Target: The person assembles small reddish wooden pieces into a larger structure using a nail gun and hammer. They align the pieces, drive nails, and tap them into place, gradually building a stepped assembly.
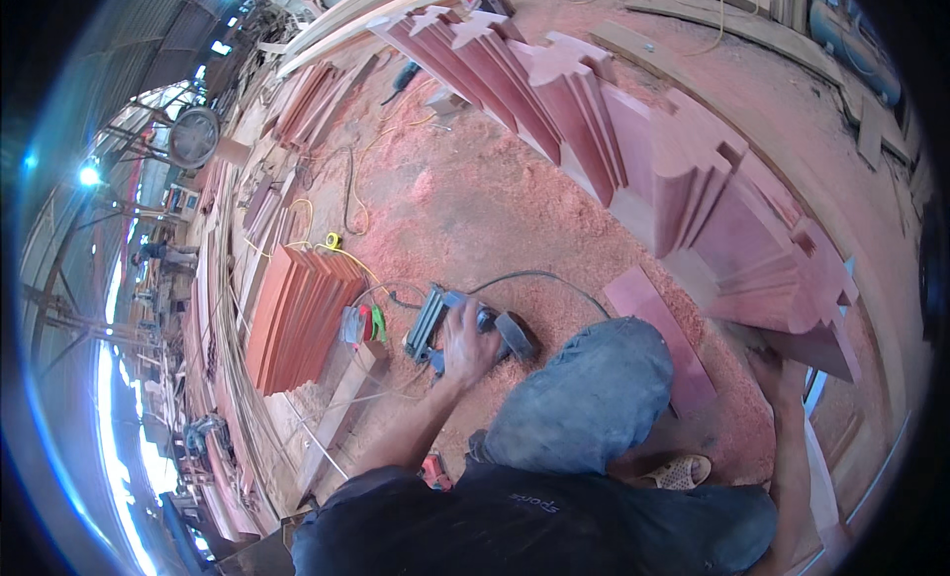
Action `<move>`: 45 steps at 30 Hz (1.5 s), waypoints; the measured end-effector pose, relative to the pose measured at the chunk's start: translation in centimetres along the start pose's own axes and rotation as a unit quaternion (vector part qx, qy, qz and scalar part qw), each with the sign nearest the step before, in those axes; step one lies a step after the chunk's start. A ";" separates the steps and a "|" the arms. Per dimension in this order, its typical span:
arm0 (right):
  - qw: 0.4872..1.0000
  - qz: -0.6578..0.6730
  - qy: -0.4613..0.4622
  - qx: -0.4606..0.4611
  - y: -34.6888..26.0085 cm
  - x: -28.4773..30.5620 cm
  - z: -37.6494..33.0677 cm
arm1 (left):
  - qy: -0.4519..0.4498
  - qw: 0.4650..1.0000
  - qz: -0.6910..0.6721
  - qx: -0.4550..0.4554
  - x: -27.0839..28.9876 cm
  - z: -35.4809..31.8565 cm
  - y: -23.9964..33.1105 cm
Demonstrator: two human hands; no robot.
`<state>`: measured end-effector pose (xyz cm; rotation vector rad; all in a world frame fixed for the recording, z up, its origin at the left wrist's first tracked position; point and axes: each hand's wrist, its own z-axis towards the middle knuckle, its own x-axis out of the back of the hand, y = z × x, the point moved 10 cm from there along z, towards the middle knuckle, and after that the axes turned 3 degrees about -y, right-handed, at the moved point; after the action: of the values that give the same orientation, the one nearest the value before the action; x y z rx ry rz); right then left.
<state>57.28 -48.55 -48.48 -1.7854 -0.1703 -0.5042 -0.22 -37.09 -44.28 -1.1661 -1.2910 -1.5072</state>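
Note:
My left hand (469, 346) is closed round the handle of a blue and black electric planer (433, 324), which is tipped so its ribbed metal sole faces left. The planer rests on the floor with its dark cord (539, 273) trailing away. At the right my right hand (766, 362) reaches up to the near end of a long reddish wooden moulding (683, 185) with deep stepped profiles; its fingers are hidden by the wood and shadow. A flat reddish board (661, 329) lies on the shavings beside my bent knee.
Left of the planer stand stacked orange-red boards (302, 319), with green and red clamp-like tools (374, 323) beside them. A yellow tape measure (332, 241) sits behind. Pink shavings (445, 200) cover the floor. A fan (194, 138) stands far left; a blue tank (851, 42) is far right.

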 end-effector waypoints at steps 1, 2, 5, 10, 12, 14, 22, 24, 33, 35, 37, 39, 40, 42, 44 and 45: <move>0.999 0.006 0.008 -0.039 1.0 0.2 -0.1 | -0.047 0.998 0.026 0.025 -2.3 -2.2 -3.1; 1.000 0.016 0.004 0.008 0.1 0.2 -0.1 | -0.116 0.990 0.048 0.067 -5.0 -4.1 -6.2; 0.979 -0.198 0.030 0.030 -0.9 1.0 -0.8 | -0.174 0.974 -0.047 0.138 -10.1 -7.6 -12.0; 0.980 -0.182 0.029 0.071 -3.0 1.8 -1.5 | -0.276 0.940 0.019 0.201 -14.4 -7.3 -11.7; 0.969 -0.233 0.021 0.076 -3.0 1.4 -1.5 | -0.336 0.922 0.115 0.154 -12.2 -3.9 -7.4; 0.960 -0.276 0.012 0.039 -1.6 1.3 -1.3 | -0.522 0.826 0.197 -0.079 -9.2 0.0 1.0; 0.961 -0.271 0.058 0.024 0.8 1.4 -1.3 | -0.121 0.719 -0.211 -0.651 21.8 13.4 51.8; 0.957 -0.286 0.049 -0.007 0.9 1.5 -1.6 | -0.292 0.667 -0.030 -0.685 10.5 12.9 60.9; 0.974 -0.221 -0.011 -0.047 0.3 1.2 -1.1 | -0.754 0.540 0.242 -0.284 -22.4 10.6 47.8; 0.977 -0.198 -0.023 -0.076 0.7 1.2 -1.2 | -0.765 0.528 0.201 -0.311 -24.2 9.8 46.8; 0.976 -0.194 -0.046 -0.084 0.6 1.0 -1.3 | -0.768 0.504 0.203 -0.340 -25.6 8.8 47.0; 0.973 -0.211 -0.069 -0.066 0.1 0.8 -1.2 | -0.747 0.508 0.302 -0.304 -26.9 9.2 46.3; 0.974 -0.205 -0.072 -0.063 -0.1 0.9 -1.1 | -0.754 0.523 0.284 -0.278 -26.9 9.1 46.7; 0.977 -0.201 -0.055 -0.048 -0.7 1.4 -1.0 | -0.764 0.516 0.237 -0.308 -26.2 8.0 48.4; 0.977 -0.196 -0.065 -0.057 -0.4 1.3 -1.1 | -0.767 0.458 0.209 -0.398 -24.6 6.3 49.7; 0.976 -0.196 -0.069 -0.065 -0.1 1.2 -1.1 | -0.761 0.489 0.200 -0.376 -24.4 6.8 49.8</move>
<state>58.04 -49.72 -47.66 -1.9231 -0.6079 -0.6828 54.44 -37.15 -55.94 -3.5155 -0.9127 -0.1938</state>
